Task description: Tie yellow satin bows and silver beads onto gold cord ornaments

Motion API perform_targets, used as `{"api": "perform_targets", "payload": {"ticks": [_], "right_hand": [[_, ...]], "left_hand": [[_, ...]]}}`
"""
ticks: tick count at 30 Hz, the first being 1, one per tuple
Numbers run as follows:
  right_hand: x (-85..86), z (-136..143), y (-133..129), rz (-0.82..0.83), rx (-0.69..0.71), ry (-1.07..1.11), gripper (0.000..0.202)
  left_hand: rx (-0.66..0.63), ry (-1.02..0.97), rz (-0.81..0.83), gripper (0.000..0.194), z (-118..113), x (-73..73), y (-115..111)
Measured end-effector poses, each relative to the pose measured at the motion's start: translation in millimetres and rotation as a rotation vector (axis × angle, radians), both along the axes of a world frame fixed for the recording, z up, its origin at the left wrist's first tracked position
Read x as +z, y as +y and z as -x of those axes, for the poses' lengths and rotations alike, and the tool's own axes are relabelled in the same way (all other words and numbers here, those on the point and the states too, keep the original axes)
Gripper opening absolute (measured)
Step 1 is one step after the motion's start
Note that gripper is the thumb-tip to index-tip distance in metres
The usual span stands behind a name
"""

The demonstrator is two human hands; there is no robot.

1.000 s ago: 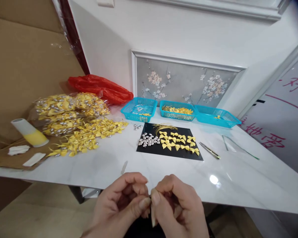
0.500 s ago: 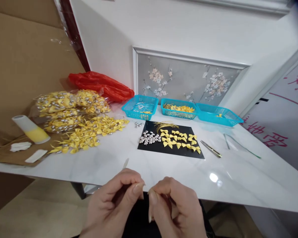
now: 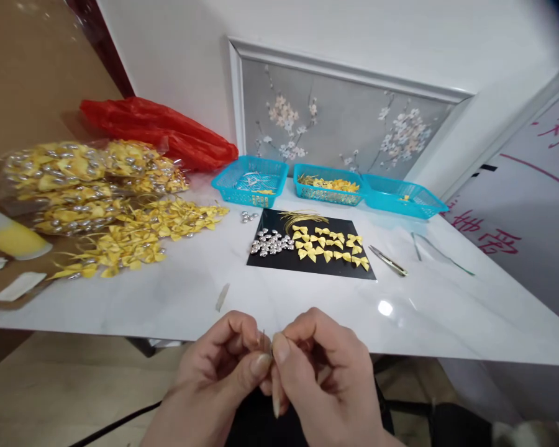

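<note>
With our left hand [image 3: 228, 360] we seem to pinch a thin, straight, dark strand [image 3: 263, 339] by the front edge of the shiny white table [image 3: 447, 310], while our right hand [image 3: 328, 366] pinches close beside it, on what we cannot tell. This looks like the fiddly fingertip step, and the next move seems to need a steady hold and slow, gentle fingers.
</note>
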State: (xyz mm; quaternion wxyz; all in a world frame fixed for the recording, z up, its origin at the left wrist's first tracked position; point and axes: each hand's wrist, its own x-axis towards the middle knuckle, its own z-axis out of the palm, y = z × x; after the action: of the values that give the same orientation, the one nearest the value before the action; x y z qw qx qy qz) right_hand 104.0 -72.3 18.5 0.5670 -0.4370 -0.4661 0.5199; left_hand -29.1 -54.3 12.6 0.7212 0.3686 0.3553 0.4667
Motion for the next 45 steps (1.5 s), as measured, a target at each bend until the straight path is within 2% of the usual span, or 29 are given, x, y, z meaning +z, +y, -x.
{"api": "perform_targets", "payload": {"ticks": [14, 25, 39, 45], "right_hand": [[-1.4, 1.7, 4.2, -0.007, -0.010, -0.091, 0.028], [5.1, -0.6, 5.7, -0.002, 0.020, -0.126, 0.023], [-0.5, 2.8, 3.4, -0.012, 0.004, -0.037, 0.029], [-1.2, 1.9, 4.2, -0.001, 0.005, -0.083, 0.031]], "left_hand": [[0.048, 0.035, 0.016, 0.021, 2.5, -3.1, 2.9], [0.021, 0.065, 0.029, 0.023, 3.4, -2.2, 0.8], [-0.025, -0.021, 0.008, 0.021, 3.8, -1.7, 1.1], [-0.026, -0.014, -0.001, 0.020, 7.4, -4.7, 0.3]]}}
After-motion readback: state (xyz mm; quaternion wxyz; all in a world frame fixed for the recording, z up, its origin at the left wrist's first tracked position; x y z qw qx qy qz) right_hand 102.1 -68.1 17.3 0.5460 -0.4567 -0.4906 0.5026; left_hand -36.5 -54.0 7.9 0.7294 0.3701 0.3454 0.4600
